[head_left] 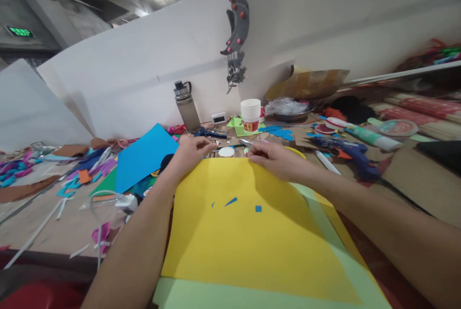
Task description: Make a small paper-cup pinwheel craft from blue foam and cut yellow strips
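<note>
Head view: the left hand (pixel 190 151) and right hand (pixel 275 158), set apart, lie on the far edge of the yellow sheet (pixel 252 237), fingers curled onto it; whether they pinch or merely press cannot be told. The sheet lies on a pale green sheet (pixel 230 297) at the near edge of the desk (pixel 414 174), with blue scraps (pixel 231 201) on it. The step in hand appears to be taking hold of that far edge; any lift or fold calls for an even grip from both hands, clear of the white lid (pixel 226 152) just beyond.
</note>
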{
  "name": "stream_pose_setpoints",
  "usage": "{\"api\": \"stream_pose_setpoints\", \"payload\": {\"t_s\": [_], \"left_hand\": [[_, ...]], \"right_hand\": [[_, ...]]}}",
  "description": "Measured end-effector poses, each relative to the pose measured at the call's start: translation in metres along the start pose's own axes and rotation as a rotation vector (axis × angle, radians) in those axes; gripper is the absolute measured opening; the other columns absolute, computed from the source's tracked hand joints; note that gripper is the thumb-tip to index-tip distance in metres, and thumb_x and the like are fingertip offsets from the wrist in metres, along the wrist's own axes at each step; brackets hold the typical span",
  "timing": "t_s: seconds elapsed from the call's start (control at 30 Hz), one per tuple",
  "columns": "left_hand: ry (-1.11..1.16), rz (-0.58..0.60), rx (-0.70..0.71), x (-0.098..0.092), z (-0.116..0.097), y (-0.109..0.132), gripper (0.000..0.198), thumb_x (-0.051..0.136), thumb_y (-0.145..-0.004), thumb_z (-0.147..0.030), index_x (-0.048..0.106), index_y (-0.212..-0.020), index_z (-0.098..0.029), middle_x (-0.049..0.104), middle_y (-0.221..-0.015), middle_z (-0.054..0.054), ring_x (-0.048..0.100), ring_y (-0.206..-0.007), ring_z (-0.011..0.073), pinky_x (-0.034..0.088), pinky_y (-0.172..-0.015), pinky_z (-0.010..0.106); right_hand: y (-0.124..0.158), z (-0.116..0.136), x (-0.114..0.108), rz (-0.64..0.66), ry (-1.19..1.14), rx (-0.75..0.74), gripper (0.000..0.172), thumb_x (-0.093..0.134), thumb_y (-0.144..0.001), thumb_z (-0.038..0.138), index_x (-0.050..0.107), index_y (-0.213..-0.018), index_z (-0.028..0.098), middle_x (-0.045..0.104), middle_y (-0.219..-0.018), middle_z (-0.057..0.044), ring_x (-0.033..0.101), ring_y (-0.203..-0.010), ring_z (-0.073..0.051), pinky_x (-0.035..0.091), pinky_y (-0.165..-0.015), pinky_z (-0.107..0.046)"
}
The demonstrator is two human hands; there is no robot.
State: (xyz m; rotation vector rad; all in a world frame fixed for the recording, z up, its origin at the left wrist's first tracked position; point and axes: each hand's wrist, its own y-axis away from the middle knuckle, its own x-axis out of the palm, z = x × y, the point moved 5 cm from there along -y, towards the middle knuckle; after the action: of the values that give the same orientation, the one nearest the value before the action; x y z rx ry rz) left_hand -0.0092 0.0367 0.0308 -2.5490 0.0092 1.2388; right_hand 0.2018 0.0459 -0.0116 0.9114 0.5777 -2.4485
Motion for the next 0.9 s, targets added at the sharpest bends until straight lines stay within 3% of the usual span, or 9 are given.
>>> {"api": "stream_pose_setpoints", "payload": {"t_s": [0.07, 0.17, 0.27, 0.43, 0.53, 0.67, 0.77, 0.83, 0.9], "left_hand": [[0.290, -0.039, -0.069, -0.008, 0.007, -0.002, 0.042, 0.054, -0.077, -0.056, 0.067, -0.073, -0.017, 0.069, -0.077, 0.006, 0.059, -0.072, 0.0168, 0.044, -0.066, 0.028], [0.818, -0.186, -0.144, -0.021, 0.017, -0.004, 0.047, 0.052, -0.076, -0.061, 0.064, -0.078, -0.015, 0.070, -0.082, 0.008, 0.064, -0.078, 0.0178, 0.047, -0.070, 0.028], [1.077, -0.276, -0.163, -0.026, 0.021, -0.004, 0.048, 0.052, -0.076, -0.061, 0.062, -0.087, -0.015, 0.070, -0.088, 0.009, 0.065, -0.085, 0.0188, 0.049, -0.078, 0.031], [1.088, -0.110, -0.232, -0.009, 0.015, 0.001, 0.064, 0.039, -0.077, -0.070, 0.061, -0.102, -0.015, 0.070, -0.091, 0.011, 0.066, -0.090, 0.0254, 0.051, -0.077, 0.037], [1.085, -0.096, -0.211, 0.000, 0.006, 0.003, 0.073, 0.031, -0.076, -0.076, 0.062, -0.102, -0.016, 0.070, -0.092, 0.012, 0.064, -0.098, 0.0285, 0.052, -0.078, 0.037], [1.120, -0.055, -0.128, 0.009, -0.009, 0.004, 0.070, 0.030, -0.078, -0.074, 0.060, -0.110, -0.020, 0.068, -0.106, 0.010, 0.057, -0.113, 0.0277, 0.050, -0.086, 0.038], [1.160, 0.004, -0.118, 0.019, -0.013, 0.006, 0.057, 0.044, -0.081, -0.062, 0.057, -0.116, -0.019, 0.066, -0.114, 0.011, 0.054, -0.117, 0.0269, 0.048, -0.093, 0.039], [1.194, 0.008, -0.121, 0.027, -0.012, 0.008, 0.046, 0.059, -0.079, -0.043, 0.055, -0.119, -0.019, 0.064, -0.118, 0.010, 0.055, -0.116, 0.0257, 0.047, -0.096, 0.039], [1.214, -0.006, -0.136, 0.035, -0.008, 0.008, 0.049, 0.067, -0.074, -0.025, 0.053, -0.121, -0.021, 0.063, -0.121, 0.009, 0.057, -0.113, 0.0243, 0.047, -0.096, 0.039]], "right_hand": [[-0.001, 0.001, -0.006, -0.044, -0.040, 0.003, 0.018, 0.043, -0.085, 0.033, 0.052, -0.076, 0.019, 0.055, -0.075, 0.000, 0.049, -0.070, -0.014, 0.037, -0.059, -0.023], [0.000, 0.000, -0.015, -0.102, -0.119, 0.056, 0.019, 0.042, -0.085, 0.036, 0.051, -0.077, 0.021, 0.053, -0.072, 0.001, 0.049, -0.066, -0.013, 0.036, -0.057, -0.023], [0.002, -0.004, -0.027, -0.206, -0.239, 0.113, 0.018, 0.045, -0.083, 0.039, 0.050, -0.078, 0.022, 0.053, -0.068, 0.003, 0.048, -0.060, -0.013, 0.037, -0.055, -0.023], [0.006, -0.021, -0.047, -0.511, -0.453, 0.244, 0.015, 0.050, -0.079, 0.038, 0.051, -0.081, 0.023, 0.056, -0.068, 0.002, 0.049, -0.058, -0.013, 0.039, -0.053, -0.025], [0.008, -0.034, -0.058, -0.674, -0.471, 0.273, 0.014, 0.053, -0.076, 0.036, 0.052, -0.078, 0.022, 0.056, -0.071, 0.001, 0.049, -0.060, -0.013, 0.039, -0.052, -0.024], [0.009, -0.051, -0.063, -0.777, -0.506, 0.309, 0.015, 0.052, -0.077, 0.037, 0.052, -0.080, 0.023, 0.058, -0.078, -0.001, 0.051, -0.064, -0.015, 0.041, -0.053, -0.024], [0.009, -0.056, -0.063, -0.804, -0.497, 0.316, 0.016, 0.052, -0.077, 0.039, 0.053, -0.082, 0.024, 0.061, -0.083, -0.003, 0.053, -0.067, -0.017, 0.042, -0.053, -0.026], [0.009, -0.057, -0.062, -0.811, -0.479, 0.328, 0.016, 0.052, -0.077, 0.038, 0.054, -0.082, 0.023, 0.061, -0.082, -0.003, 0.053, -0.067, -0.017, 0.041, -0.052, -0.026], [0.010, -0.056, -0.061, -0.802, -0.473, 0.340, 0.016, 0.052, -0.077, 0.038, 0.055, -0.082, 0.023, 0.061, -0.078, -0.003, 0.052, -0.064, -0.016, 0.040, -0.050, -0.025]]}}
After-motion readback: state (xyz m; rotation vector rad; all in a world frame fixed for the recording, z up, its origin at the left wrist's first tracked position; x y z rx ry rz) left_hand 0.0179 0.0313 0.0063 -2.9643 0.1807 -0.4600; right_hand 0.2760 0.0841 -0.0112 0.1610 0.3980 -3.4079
